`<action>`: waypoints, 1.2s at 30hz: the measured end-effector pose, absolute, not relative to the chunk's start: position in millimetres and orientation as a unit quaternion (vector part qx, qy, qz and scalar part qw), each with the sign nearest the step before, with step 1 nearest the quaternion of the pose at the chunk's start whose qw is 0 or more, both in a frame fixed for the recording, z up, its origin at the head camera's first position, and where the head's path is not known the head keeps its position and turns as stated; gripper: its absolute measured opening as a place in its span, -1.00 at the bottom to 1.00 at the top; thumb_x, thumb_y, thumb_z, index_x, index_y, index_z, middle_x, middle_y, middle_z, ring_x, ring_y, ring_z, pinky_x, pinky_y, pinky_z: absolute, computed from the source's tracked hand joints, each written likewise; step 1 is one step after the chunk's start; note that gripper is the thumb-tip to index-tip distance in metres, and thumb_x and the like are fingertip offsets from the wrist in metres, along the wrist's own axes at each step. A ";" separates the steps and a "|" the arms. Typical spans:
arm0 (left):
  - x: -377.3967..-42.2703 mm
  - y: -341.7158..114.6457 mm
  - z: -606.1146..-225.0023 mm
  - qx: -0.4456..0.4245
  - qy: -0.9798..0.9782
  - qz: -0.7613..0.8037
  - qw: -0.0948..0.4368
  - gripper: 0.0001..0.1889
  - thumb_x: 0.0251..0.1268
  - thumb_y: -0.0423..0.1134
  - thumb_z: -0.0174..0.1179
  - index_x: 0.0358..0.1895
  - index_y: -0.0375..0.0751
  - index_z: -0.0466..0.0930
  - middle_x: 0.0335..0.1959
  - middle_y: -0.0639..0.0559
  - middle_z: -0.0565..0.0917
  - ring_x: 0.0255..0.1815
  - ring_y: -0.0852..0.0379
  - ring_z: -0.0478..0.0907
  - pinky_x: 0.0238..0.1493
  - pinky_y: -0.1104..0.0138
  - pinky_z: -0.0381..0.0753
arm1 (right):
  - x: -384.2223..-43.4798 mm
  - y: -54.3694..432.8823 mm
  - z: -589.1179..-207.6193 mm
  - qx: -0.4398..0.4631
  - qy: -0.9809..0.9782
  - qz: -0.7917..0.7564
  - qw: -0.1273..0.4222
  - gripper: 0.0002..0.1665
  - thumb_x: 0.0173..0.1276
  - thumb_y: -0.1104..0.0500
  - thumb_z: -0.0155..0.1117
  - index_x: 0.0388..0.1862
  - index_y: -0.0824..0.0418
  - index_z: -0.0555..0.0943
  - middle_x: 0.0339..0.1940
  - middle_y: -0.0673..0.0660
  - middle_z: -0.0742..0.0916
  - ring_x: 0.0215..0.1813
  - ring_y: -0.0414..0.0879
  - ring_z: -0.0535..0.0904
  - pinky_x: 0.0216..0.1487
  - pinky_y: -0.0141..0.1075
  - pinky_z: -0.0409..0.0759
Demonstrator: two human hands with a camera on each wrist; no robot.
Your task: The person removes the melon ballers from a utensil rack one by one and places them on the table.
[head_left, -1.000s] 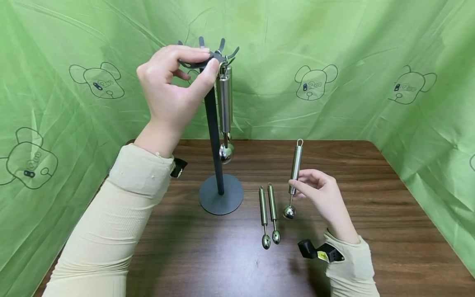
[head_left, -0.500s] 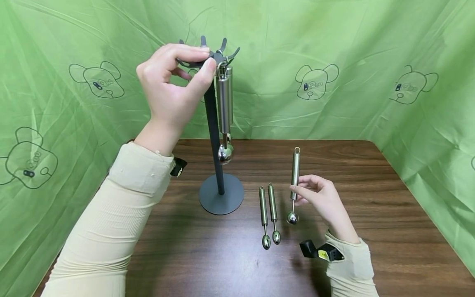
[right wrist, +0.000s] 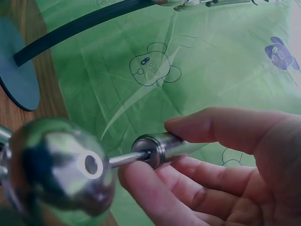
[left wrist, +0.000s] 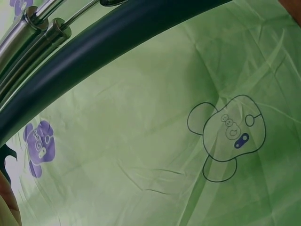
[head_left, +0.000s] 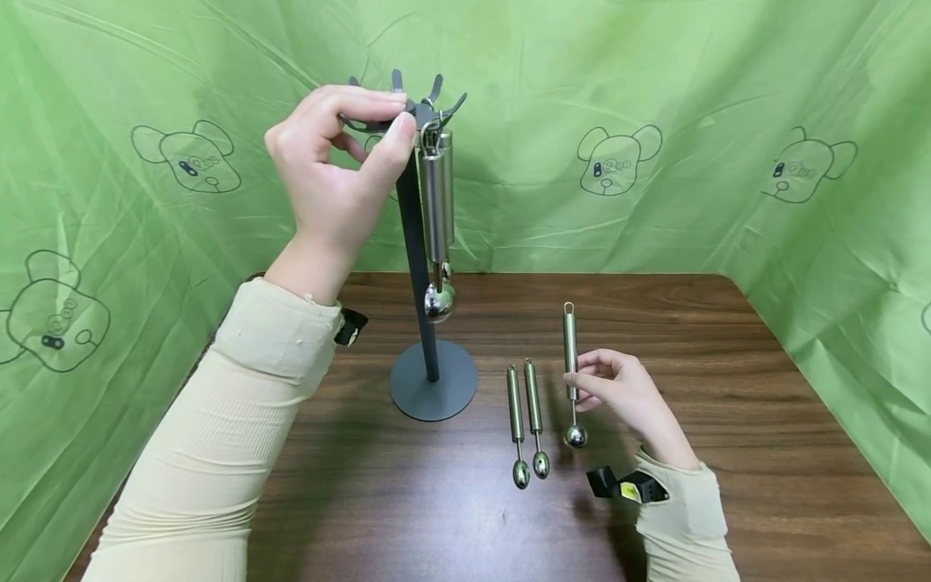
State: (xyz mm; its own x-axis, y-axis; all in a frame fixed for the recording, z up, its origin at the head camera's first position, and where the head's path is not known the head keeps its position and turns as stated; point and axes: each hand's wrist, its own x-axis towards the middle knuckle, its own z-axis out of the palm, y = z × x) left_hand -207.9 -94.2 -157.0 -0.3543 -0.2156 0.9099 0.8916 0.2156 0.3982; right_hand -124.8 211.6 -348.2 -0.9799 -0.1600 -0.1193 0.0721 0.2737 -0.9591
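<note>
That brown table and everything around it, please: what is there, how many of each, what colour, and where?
Table: 1, brown wood grain, across the lower head view
Stand: 1, dark grey, on the table
Hanging utensils: at least 2, silver, on the stand's hooks
Lying utensils: 2, silver, side by side on the table, right of the stand
Held utensil: 1, silver, ball end down, right of the lying pair
Cloth: pieces uncountable, green with printed cartoon heads, behind and beside the table
Wrist devices: 2, black, one at each cuff
Sleeves: 2, cream, on both arms
Left hand: 1, bare, pinching the stand's top
Right hand: 1, bare, pinching the held utensil
</note>
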 end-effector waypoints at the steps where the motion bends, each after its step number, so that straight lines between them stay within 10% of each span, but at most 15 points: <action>1: -208.0 -93.8 -157.1 -0.279 -0.602 -0.561 0.495 -0.66 -0.14 -0.07 0.28 -0.46 -0.35 0.75 -0.39 0.03 0.81 -0.28 0.24 0.68 -0.50 0.54 0.40 | -125.1 211.6 -348.7 -0.026 0.793 -0.601 0.101 -0.57 0.30 0.32 0.27 0.00 0.64 0.45 -0.38 0.19 0.74 -0.44 -0.16 0.70 -0.33 -0.19 0.77; 36: -210.8 -91.3 -159.3 -0.273 -0.590 -0.557 0.517 -0.66 -0.13 -0.07 0.26 -0.48 -0.35 0.73 -0.41 0.07 0.80 -0.29 0.23 0.69 -0.52 0.55 0.35 | -146.6 213.1 -402.0 0.018 0.798 -0.567 0.203 -0.64 0.28 0.31 0.29 -0.08 0.55 0.46 -0.41 0.12 0.72 -0.52 -0.17 0.68 -0.37 -0.24 0.76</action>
